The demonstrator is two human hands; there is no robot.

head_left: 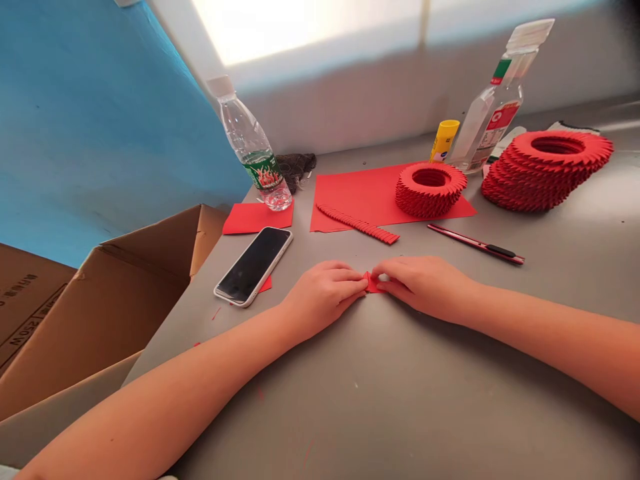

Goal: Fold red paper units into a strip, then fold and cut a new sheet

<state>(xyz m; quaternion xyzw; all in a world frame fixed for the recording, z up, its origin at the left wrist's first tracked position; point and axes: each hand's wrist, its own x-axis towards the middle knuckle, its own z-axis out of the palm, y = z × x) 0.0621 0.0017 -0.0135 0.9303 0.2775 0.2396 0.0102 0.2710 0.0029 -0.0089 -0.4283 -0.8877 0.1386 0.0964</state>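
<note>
A small folded piece of red paper (373,284) lies on the grey table between my two hands. My left hand (327,292) pinches its left side, fingers closed together. On the right side, my right hand (425,285) grips it between thumb and fingertips. The fingers partly cover the paper, so its full shape is hidden. Beyond my hands lies a row of interlocked folded red paper pieces (360,224), partly on a red sheet (345,190). A ring of folded red paper (431,193) stands on that sheet, and a taller stacked one (540,177) is farther right.
A phone (255,265) and a red paper stack (240,219) lie to the left, near a water bottle (263,160). A utility knife (475,245) rests at right. Behind stand a yellow glue stick (445,141) and a glass bottle (493,113). An open cardboard box (100,307) adjoins the table.
</note>
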